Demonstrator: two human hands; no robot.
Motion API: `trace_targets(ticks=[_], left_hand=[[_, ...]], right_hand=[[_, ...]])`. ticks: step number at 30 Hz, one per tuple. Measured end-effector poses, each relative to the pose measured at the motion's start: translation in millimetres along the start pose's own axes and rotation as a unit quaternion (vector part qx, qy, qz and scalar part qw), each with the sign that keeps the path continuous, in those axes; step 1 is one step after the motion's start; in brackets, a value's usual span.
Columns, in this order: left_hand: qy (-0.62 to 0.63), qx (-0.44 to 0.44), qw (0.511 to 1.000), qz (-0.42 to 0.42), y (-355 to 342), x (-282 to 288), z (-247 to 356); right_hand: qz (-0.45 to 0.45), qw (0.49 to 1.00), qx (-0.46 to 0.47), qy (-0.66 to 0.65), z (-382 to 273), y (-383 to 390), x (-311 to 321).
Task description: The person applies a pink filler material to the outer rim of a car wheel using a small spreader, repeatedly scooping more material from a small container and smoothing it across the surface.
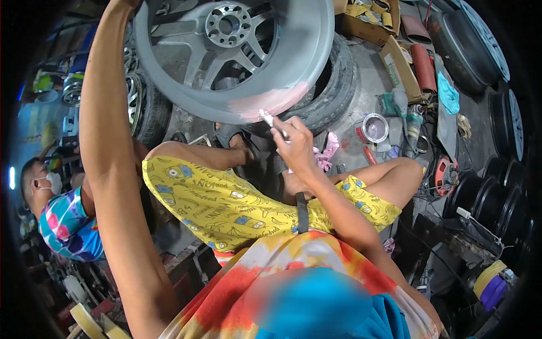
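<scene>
A grey alloy wheel rim (186, 101) stands tilted before me, resting by a black tyre (339, 85). A patch of pink putty (271, 103) is smeared along its near lip. My right hand (294, 141) is closed around a small putty spreader (266, 116), whose whitish, paste-coated tip touches the lower part of the patch. My left arm reaches up to the rim's far left side; only a bit of my left hand (129, 3) shows at the picture's top edge, and its fingers are hidden.
Right of the tyre stand an open can (374, 128), green-bodied power tools (415, 121) and a cardboard box (401, 68). Black wheels (485, 195) line the right side. Another tyre (153, 107) lies left. A masked person (68, 217) in a colourful shirt sits far left.
</scene>
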State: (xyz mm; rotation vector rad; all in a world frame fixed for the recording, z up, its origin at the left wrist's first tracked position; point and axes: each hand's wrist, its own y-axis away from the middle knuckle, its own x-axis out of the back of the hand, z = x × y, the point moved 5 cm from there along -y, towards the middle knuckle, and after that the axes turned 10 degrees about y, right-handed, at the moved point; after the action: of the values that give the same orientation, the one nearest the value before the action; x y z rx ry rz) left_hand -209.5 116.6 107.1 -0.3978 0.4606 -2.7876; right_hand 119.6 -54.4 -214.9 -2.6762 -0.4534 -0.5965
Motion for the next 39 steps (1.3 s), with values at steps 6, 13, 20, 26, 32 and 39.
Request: trace_targets(ticks=[6, 13, 20, 26, 32, 39], left_hand=[[-0.024, 0.009, 1.000, 0.011, 9, -2, 10], [0.079, 0.033, 0.996, 0.002, -18, 9, -18], [-0.038, -0.005, 0.999, -0.016, -8, 7, -4], [-0.068, -0.020, 0.997, -0.025, -8, -2, -1], [-0.077, -0.006, 0.997, -0.010, -4, 1, -1], [-0.091, -0.010, 0.996, -0.002, -6, 3, 0]], right_hand=[[-0.004, 0.998, -0.004, 0.070, 23, -28, 30], [-0.079, 0.997, 0.008, 0.023, 18, -51, 20], [-0.166, 0.982, -0.053, -0.079, 7, -30, 7], [0.059, 0.976, -0.171, -0.119, 70, -4, 15], [0.045, 0.981, -0.144, -0.125, 50, 20, -29], [0.039, 0.993, -0.019, -0.108, -1, 19, -23]])
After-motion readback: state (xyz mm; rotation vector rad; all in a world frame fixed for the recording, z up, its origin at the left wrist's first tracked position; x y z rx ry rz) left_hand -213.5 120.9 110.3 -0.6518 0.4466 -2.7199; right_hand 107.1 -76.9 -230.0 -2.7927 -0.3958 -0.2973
